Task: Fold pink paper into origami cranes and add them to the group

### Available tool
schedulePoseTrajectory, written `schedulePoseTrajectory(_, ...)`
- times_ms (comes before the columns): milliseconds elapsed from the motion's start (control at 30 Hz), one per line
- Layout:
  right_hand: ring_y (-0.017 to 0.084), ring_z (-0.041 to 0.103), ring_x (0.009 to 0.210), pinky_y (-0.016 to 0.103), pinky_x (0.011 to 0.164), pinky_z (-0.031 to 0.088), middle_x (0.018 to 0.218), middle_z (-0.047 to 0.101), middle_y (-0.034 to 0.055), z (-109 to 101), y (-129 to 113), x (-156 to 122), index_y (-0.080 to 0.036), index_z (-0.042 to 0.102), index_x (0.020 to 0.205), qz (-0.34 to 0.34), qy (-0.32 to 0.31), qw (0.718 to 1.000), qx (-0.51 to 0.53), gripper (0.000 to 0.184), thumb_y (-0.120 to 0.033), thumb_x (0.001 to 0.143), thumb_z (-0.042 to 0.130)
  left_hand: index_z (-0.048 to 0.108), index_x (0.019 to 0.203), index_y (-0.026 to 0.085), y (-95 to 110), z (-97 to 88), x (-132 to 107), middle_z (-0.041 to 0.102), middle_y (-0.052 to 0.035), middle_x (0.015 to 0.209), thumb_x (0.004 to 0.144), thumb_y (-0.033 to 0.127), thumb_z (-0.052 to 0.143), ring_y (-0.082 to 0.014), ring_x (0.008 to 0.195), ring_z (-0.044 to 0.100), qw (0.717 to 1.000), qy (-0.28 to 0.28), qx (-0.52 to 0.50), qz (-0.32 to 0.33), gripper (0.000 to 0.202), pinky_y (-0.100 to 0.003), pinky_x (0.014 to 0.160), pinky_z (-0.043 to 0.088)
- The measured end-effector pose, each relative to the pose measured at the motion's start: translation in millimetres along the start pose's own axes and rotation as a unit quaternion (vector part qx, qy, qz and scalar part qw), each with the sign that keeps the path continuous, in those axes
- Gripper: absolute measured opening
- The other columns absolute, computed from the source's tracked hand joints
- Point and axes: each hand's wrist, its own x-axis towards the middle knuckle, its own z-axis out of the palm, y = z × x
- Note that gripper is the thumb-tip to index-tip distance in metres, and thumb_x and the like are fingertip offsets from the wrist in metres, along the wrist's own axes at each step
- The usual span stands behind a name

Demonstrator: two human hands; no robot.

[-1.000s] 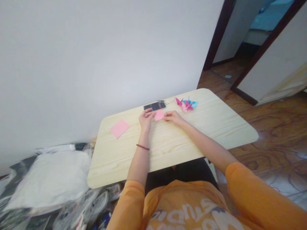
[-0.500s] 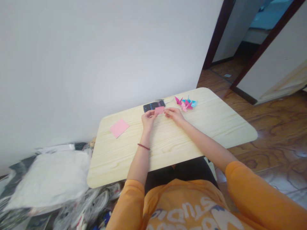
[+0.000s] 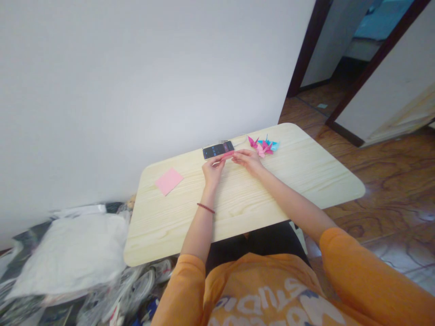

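Between my two hands, just above the table, is a small folded piece of pink paper (image 3: 227, 155), seen nearly edge-on. My left hand (image 3: 214, 167) pinches its left end between thumb and fingers. On the other end, my right hand (image 3: 247, 159) has its fingers closed on the paper. Right behind my hands lies a phone (image 3: 218, 149) with a lit screen and a white cable. Several folded paper cranes (image 3: 265, 147), pink, magenta and blue, sit just beyond my right hand. A flat pink square of paper (image 3: 169, 181) rests to the left.
The pale wooden table (image 3: 176, 226) stands against a white wall (image 3: 152, 81). On the left, a white plastic-wrapped bundle (image 3: 71, 253) and other bagged things lie beside the table. A doorway (image 3: 326, 59) opens at the back right over a wooden floor (image 3: 384, 181).
The folded pink paper has tilted from showing its face to nearly edge-on. My right hand has moved slightly left and now grips its right end. The loose square and cranes have not moved.
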Motion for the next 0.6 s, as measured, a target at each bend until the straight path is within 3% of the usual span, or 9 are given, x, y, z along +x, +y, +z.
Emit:
schedulePoseTrajectory(233, 0.012, 0.064, 0.071, 0.03, 0.081, 0.053, 0.076, 0.069, 0.0008, -2, 0, 1, -0.019, 0.069, 0.072, -0.003, 0.0, 1.0, 0.018, 0.036, -0.036, 0.048, 0.089, 0.075, 0.084, 0.016, 4, 0.9, -2, 0.073, -0.0091, 0.087, 0.077, 0.039, 0.065, -0.0193, 0.085, 0.067, 0.999, -0.016, -0.027, -0.014, 0.026, -0.033, 0.079, 0.054)
schedulePoseTrajectory(400, 0.012, 0.065, 0.073, 0.03, 0.085, 0.052, 0.079, 0.07, 0.0015, -3, 1, 2, -0.019, 0.069, 0.074, 0.0, 0.003, 1.0, 0.007, 0.035, -0.036, 0.05, 0.087, 0.076, 0.084, 0.018, 11, 1.1, -3, 0.074, -0.0088, 0.091, 0.074, 0.043, 0.069, -0.0218, 0.09, 0.067, 0.999, -0.03, -0.023, -0.016, 0.028, -0.031, 0.077, 0.053)
schedulePoseTrajectory(600, 0.014, 0.065, 0.075, 0.031, 0.085, 0.053, 0.08, 0.071, 0.0017, -3, 1, 3, -0.02, 0.069, 0.072, -0.003, 0.007, 1.0, 0.004, 0.036, -0.038, 0.048, 0.088, 0.076, 0.081, 0.019, 9, 0.8, -2, 0.074, -0.0071, 0.083, 0.073, 0.044, 0.069, -0.021, 0.081, 0.066, 0.999, -0.028, -0.004, -0.016, 0.027, -0.032, 0.076, 0.052)
